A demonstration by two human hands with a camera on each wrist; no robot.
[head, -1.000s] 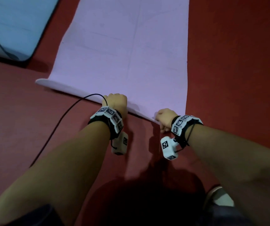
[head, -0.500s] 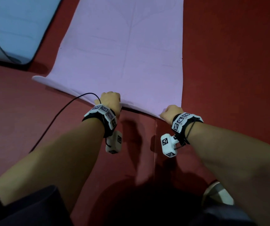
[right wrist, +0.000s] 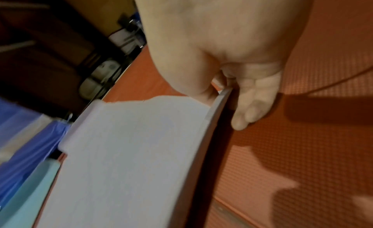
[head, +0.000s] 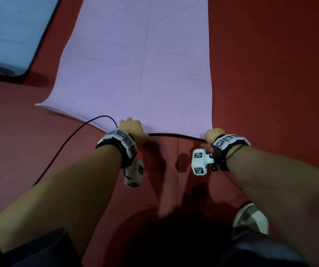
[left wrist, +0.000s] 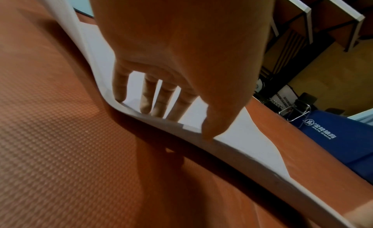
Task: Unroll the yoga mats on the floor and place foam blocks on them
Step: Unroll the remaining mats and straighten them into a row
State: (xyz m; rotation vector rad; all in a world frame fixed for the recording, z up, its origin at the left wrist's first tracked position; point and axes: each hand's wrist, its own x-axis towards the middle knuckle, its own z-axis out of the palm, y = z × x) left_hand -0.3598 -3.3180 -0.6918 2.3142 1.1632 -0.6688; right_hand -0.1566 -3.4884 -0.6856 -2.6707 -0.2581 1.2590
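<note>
Lilac yoga mat unrolled flat across the red floor, running away from the fingertips, with its near edge lifted slightly off the ground. Left hand on that edge near its middle: fingers straight, tips pressed on the mat's top, thumb down against the rim. Right hand at the near right corner, thumb on top and fingers curled beneath, apparently pinching it, though blur softens the contact. Light blue mat lying well beyond the left fingertips, off to the left.
</note>
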